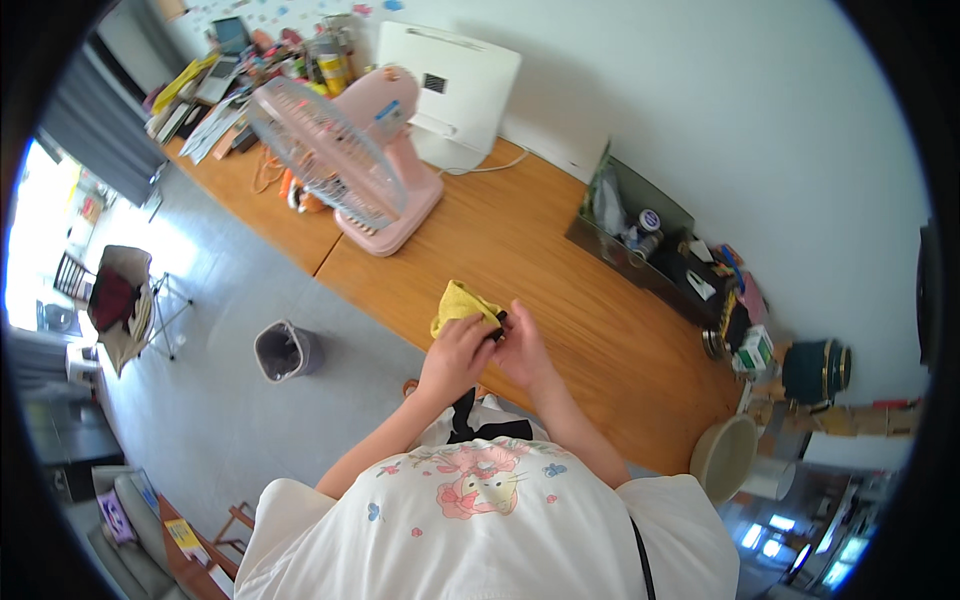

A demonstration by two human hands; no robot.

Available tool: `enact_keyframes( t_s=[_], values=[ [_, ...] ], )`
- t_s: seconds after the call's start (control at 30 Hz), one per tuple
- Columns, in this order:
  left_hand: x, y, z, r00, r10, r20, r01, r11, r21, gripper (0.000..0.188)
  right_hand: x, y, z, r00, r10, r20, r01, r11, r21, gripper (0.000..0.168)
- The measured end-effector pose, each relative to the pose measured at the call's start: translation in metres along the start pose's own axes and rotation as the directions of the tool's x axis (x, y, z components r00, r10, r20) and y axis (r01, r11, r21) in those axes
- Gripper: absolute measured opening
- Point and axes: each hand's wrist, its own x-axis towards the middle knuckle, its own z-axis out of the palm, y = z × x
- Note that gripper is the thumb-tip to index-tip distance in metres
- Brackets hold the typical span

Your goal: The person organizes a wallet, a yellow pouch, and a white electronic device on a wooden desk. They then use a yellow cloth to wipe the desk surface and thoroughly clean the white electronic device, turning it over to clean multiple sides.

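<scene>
A yellow cloth (461, 301) is bunched up just above the near edge of the wooden desk (585, 330). My left hand (456, 352) has its fingers closed on the cloth's lower part. Close against it, my right hand (520, 346) pinches a small black item (498, 326) at the cloth's right side; what that item is cannot be told. The fingertips of both hands nearly meet there, and the palms are partly hidden.
A pink desk fan (405, 180) stands left on the desk, before a white monitor (457, 82). A dark open box (622, 255) with jars lies along the wall. Left on the floor is a waste bin (289, 351); a beige bin (724, 459) stands past the desk's right end.
</scene>
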Motion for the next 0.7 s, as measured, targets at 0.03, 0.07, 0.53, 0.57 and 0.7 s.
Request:
enact_keyframes(
  t_s=[0.03, 0.07, 0.53, 0.57, 0.7],
  values=[
    [-0.001, 0.004, 0.006, 0.996, 0.037, 0.085, -0.035, 0.999, -0.028, 0.029, -0.007, -0.004, -0.003, 0.999, -0.024, -0.024, 0.023, 0.999, -0.035, 0.028],
    [-0.001, 0.008, 0.012, 0.983, 0.076, 0.167, -0.067, 0.996, -0.058, 0.031, -0.014, -0.009, -0.006, 0.998, -0.047, -0.047, 0.043, 0.996, -0.072, 0.028],
    [-0.013, -0.012, 0.041, 0.899, -0.097, 0.428, 0.213, 0.949, -0.231, 0.019, -0.098, -0.113, -0.118, 0.833, -0.534, -0.142, 0.182, 0.508, -0.842, 0.037],
    [-0.015, -0.015, 0.037, 0.889, -0.172, 0.424, 0.279, 0.938, -0.204, 0.018, -0.1, -0.122, -0.12, 0.881, -0.455, -0.127, 0.119, 0.474, -0.873, 0.039],
    [-0.027, -0.033, 0.03, 0.87, -0.38, 0.315, 0.425, 0.901, -0.085, 0.015, -0.036, -0.116, -0.209, 0.654, -0.756, -0.035, -0.266, -0.187, -0.946, 0.061]
  ],
)
